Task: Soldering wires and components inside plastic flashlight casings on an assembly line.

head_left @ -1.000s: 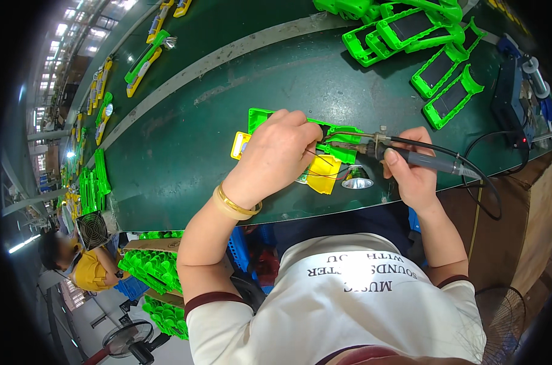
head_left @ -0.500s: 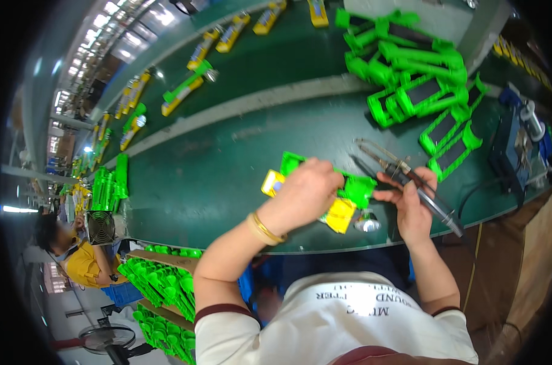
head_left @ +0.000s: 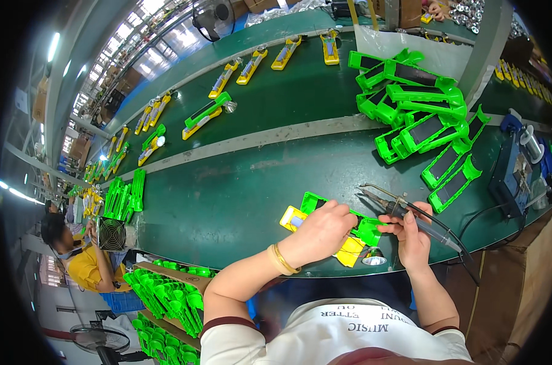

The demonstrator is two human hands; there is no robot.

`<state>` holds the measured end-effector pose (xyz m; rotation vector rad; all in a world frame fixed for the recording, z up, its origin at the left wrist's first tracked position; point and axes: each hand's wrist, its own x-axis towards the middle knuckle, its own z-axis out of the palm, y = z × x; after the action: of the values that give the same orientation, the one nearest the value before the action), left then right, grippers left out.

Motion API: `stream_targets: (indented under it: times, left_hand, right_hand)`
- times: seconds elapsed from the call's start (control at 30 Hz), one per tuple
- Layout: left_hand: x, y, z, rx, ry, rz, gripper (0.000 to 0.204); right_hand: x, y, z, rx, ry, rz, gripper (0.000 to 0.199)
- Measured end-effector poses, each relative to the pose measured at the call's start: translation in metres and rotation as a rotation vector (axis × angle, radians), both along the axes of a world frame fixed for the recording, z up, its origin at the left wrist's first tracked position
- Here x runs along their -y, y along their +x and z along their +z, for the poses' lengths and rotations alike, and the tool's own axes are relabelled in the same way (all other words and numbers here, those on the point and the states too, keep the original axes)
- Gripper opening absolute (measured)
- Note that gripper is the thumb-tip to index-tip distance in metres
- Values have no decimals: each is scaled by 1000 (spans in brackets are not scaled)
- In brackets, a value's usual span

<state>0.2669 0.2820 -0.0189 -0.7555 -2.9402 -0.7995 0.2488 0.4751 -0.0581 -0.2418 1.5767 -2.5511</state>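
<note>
My right hand (head_left: 411,238) is closed around the dark handle of a soldering iron (head_left: 433,231), its metal tip slanting up and left above the bench. The fingertips come close to the right end of a green plastic housing (head_left: 369,231). My left hand (head_left: 326,230) lies over the middle of that housing, fingers pinched together; what they pinch is hidden behind the knuckles. A yellow casing (head_left: 351,251) shows below the housing and partly under the left hand. Beside its right end sits a shiny round reflector (head_left: 374,257).
Green housings (head_left: 419,97) lie heaped at the back right. A blue soldering station (head_left: 508,173) with a solder spool (head_left: 532,146) stands at the right. Yellow units (head_left: 251,67) line the far strip. Filled green-part boxes (head_left: 166,292) sit lower left; a co-worker (head_left: 87,261) is behind them.
The view has tilted, so the bench and both hands appear lower in the picture. Both hands keep nearly the same pose at the housing, the iron still in the right.
</note>
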Motion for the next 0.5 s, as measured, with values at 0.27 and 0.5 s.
stream_targets:
  times: [0.27, 0.5]
  left_hand:
    - [20, 26, 33, 408, 588, 286, 11]
    - [38, 27, 5, 649, 1391, 568, 19]
  right_hand:
    - [-4, 6, -5, -21, 16, -2, 23]
    - [2, 7, -3, -34, 22, -160, 31]
